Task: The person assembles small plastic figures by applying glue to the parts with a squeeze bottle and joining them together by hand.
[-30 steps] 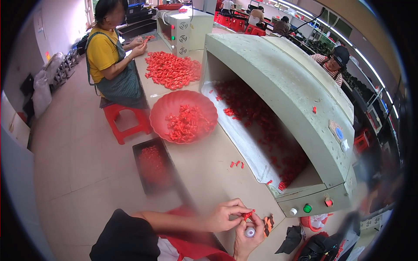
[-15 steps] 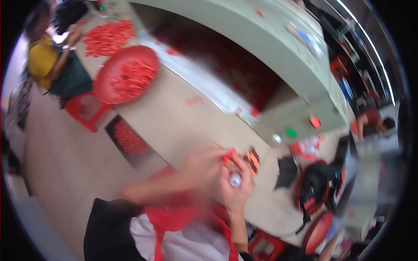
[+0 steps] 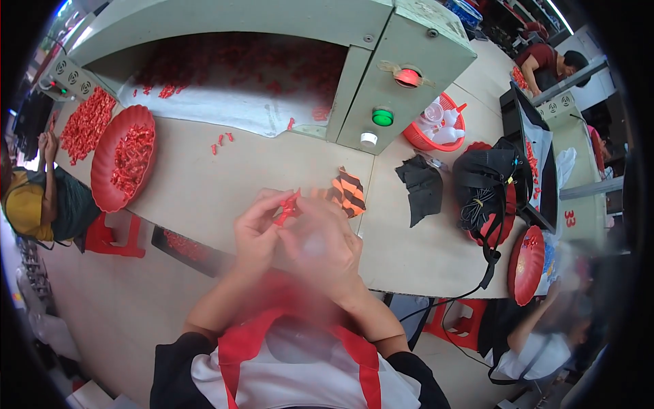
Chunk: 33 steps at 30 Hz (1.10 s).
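Note:
My two hands meet above the front edge of the beige table (image 3: 204, 191). My left hand (image 3: 255, 228) pinches a small red plastic piece (image 3: 287, 208) between thumb and fingers. My right hand (image 3: 325, 245) is curled up close against the same piece; motion blur hides whatever lies in its palm. Just beyond my fingers an orange-and-black striped item (image 3: 349, 192) lies on the table. A few loose red pieces (image 3: 221, 142) lie farther back.
A green machine (image 3: 381, 54) holding many red pieces has red, green and white buttons. A round red tray (image 3: 122, 163) of pieces sits left, near a seated person in yellow (image 3: 27, 204). Black cloth (image 3: 422, 187), red basket (image 3: 439, 126), black bag (image 3: 487, 194) and another person (image 3: 538, 341) are to the right.
The view has swung round to face the machine's front. My hands have stayed together on the red piece, and now sit nearer the middle of the picture.

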### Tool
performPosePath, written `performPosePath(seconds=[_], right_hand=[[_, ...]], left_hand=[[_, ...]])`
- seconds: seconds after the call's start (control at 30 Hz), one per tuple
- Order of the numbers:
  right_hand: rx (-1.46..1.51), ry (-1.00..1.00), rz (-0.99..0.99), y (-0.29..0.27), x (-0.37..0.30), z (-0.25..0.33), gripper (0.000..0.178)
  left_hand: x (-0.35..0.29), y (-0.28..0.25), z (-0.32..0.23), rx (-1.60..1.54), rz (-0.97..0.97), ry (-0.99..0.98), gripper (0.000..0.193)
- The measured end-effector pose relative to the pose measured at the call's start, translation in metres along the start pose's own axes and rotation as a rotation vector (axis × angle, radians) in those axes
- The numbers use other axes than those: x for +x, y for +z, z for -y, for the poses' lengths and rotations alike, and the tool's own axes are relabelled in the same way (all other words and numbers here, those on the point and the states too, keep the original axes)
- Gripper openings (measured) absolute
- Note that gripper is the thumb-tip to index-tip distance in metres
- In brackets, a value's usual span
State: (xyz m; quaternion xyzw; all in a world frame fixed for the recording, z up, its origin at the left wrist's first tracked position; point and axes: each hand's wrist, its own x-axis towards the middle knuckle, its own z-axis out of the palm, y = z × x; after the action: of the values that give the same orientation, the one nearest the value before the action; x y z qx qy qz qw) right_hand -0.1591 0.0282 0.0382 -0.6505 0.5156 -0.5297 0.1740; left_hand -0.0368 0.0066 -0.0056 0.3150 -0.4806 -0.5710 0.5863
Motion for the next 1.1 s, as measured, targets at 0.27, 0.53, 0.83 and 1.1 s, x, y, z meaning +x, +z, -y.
performPosePath(seconds=[0.27, 0.53, 0.83, 1.1], right_hand=[[0.037, -0.002, -0.019, -0.007, 0.001, 0.003, 0.042], [0.138, 0.104, 0.126, -0.026, 0.004, -0.005, 0.056], [0.061, -0.070, 0.156, -0.029, -0.002, -0.018, 0.047], [-0.041, -0.155, 0.167, -0.026, -0.005, -0.016, 0.043]], left_hand=[[0.004, -0.007, -0.004, -0.480, 0.020, -0.388, 0.039], [0.006, -0.010, -0.004, -0.628, 0.167, -0.554, 0.035], [0.008, -0.011, -0.025, -0.095, 0.195, -0.431, 0.023], [0.002, 0.003, -0.042, 0.098, -0.013, -0.297, 0.023]])
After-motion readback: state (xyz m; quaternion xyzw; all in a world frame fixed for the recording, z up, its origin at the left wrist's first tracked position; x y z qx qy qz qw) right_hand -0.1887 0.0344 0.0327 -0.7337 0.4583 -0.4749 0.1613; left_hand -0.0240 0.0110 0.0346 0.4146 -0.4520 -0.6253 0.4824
